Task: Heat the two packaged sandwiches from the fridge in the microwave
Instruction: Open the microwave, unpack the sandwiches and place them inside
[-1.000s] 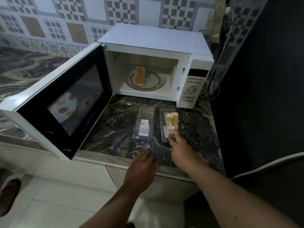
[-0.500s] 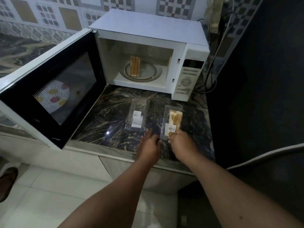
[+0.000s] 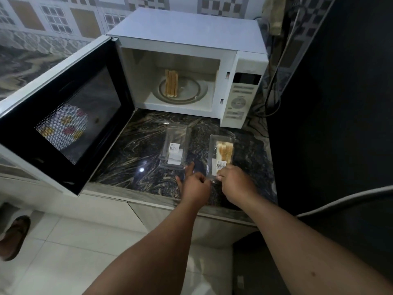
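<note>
The white microwave [image 3: 242, 96] stands on the dark marble counter [image 3: 131, 158] with its door [image 3: 63, 116] swung wide to the left. One unwrapped sandwich [image 3: 171, 83] stands on edge on the glass turntable [image 3: 191, 90]. In front of the microwave lie an empty clear package [image 3: 175, 146] and a clear package with a sandwich inside [image 3: 221, 154]. My right hand [image 3: 236, 184] pinches the near end of the full package. My left hand [image 3: 194, 185] pinches the same package's near left corner, fingers curled.
A dark tall surface [image 3: 340, 103] fills the right side, with cables [image 3: 274, 90] beside the microwave. Patterned tiles line the back wall. A sandal [image 3: 13, 237] lies on the pale floor at lower left. A white cord [image 3: 340, 199] crosses at the right.
My left hand has moved up from the counter's front edge to the near corner of the full package, joining my right hand there. The view shifted slightly.
</note>
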